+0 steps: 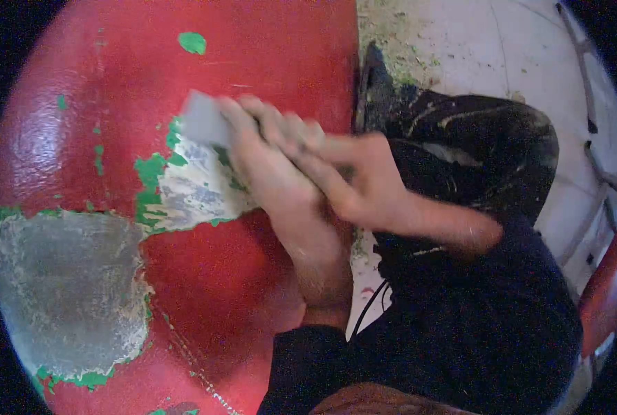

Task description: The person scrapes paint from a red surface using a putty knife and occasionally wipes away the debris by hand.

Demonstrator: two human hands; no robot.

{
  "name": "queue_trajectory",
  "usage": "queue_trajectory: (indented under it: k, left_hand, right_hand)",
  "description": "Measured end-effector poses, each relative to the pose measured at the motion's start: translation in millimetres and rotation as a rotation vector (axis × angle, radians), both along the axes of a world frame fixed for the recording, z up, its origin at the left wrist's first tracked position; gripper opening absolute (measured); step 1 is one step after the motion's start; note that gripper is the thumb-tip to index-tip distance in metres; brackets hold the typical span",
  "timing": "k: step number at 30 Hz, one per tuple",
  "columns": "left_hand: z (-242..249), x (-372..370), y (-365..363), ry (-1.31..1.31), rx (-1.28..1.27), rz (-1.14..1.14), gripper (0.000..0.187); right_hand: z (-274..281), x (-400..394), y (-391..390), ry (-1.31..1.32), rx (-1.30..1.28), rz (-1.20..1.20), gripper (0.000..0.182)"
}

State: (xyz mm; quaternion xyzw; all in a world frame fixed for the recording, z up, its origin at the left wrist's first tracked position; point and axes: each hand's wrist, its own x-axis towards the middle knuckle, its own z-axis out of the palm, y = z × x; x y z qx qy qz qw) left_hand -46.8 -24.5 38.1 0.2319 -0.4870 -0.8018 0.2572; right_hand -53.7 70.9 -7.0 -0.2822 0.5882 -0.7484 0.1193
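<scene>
A flat grey scraper blade point(207, 121) meets the red surface point(281, 48) at the upper edge of a bare patch point(198, 183) with whitish streaks and green flakes. My left hand point(274, 162) is closed on the tool, whose handle is hidden by the fingers. Pressed against the left hand from the right, my right hand point(367, 176) has its fingers bent and closed. Motion blur hides exactly what those fingers grip.
A large grey patch point(70, 283) with a ragged green and white edge lies at the lower left. My dark-clothed leg point(474, 145) is right of the red surface. Debris point(405, 52) is scattered on the pale floor point(461, 34).
</scene>
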Motion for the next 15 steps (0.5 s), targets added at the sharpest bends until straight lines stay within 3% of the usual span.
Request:
queue_trajectory:
  k: [3, 6, 10, 12, 15]
  left_hand:
    - [-11, 7, 9, -0.021, 0.019, 0.119, 0.037]
    - [-2, 5, -3, 0.023, -0.076, 0.080, 0.035]
    - [-5, 18, 4, 0.041, 0.015, 0.041, 0.035]
    - [-20, 29, 10, 0.047, 0.021, 0.066, 0.034]
    - [-4, 8, 6, 0.057, -0.034, 0.092, 0.033]
  right_hand:
    - [-13, 13, 16, -0.073, 0.111, 0.162, 0.014]
    - [5, -9, -14, 0.056, -0.057, -0.021, 0.012]
    - [-6, 12, 13, -0.013, 0.031, 0.148, 0.012]
    - [-15, 14, 13, 0.074, 0.011, 0.079, 0.009]
    - [-3, -2, -3, 0.083, 0.001, 0.009, 0.007]
